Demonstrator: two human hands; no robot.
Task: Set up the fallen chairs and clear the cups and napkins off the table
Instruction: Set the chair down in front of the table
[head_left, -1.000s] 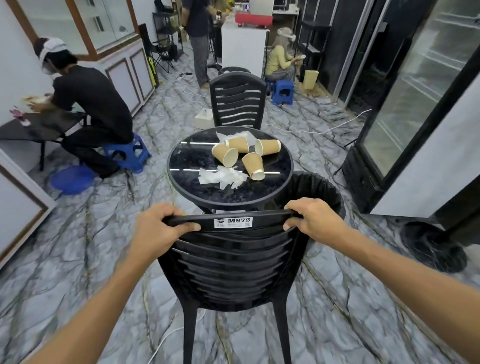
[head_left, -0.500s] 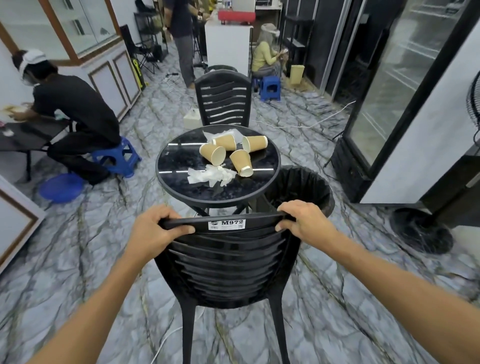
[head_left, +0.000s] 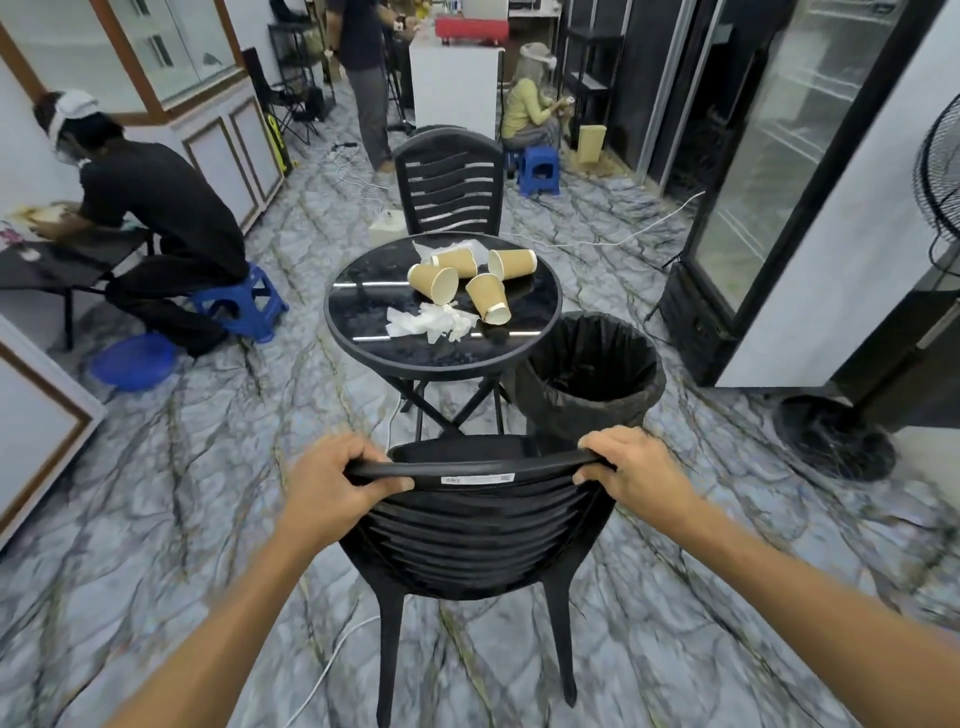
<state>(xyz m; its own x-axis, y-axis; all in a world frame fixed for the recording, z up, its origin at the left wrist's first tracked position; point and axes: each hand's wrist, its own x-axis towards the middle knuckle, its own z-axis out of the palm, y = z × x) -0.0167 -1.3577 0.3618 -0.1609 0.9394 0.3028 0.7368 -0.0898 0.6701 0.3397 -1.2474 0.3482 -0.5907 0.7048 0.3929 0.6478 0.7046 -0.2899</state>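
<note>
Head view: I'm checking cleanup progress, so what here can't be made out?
- Near chair front legs: hidden by its own backrest, gripped by left hand and right hand.
- Far chair seat and legs: hidden behind the table.
- Bin contents: lost in the dark liner.
- Label text: too small.
- Cups: insides not visible enough to judge leftover liquid.

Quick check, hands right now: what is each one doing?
Left hand: closed on the top rail of the near black chair.
Right hand: closed on the same rail.

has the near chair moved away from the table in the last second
Yes. The near chair has come back from the round table: its top rail, earlier overlapping the table edge, now shows floor and table legs between.
</note>
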